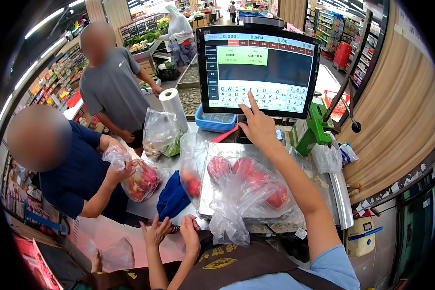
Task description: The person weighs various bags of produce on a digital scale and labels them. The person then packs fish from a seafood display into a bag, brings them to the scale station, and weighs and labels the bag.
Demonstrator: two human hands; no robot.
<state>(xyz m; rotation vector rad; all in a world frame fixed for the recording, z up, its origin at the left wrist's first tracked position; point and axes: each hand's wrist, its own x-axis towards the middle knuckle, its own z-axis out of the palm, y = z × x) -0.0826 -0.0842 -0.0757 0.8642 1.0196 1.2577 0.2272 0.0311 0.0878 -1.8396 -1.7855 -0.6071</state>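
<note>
My right hand [258, 126] reaches over to the touchscreen [263, 67] of the scale, index finger stretched out on the on-screen keyboard, other fingers apart. Beneath that forearm, a clear plastic bag [227, 215] of round red fruit, which look like apples [277, 195], lies on the metal weighing plate [205, 198]. Two green item tiles show on the screen. My left hand [190, 231] is low beside the counter edge, left of the knotted bag, its fingers curled closed with nothing visible in them. A blue cloth [174, 195] lies just beyond it.
A co-worker's open hand [155, 233] is close to my left hand. At the left, a customer [77, 159] holds bagged fruit [142, 181]. Other bags [162, 130], a plastic roll [173, 106], blue trays [216, 121] and a green box [310, 126] surround the scale.
</note>
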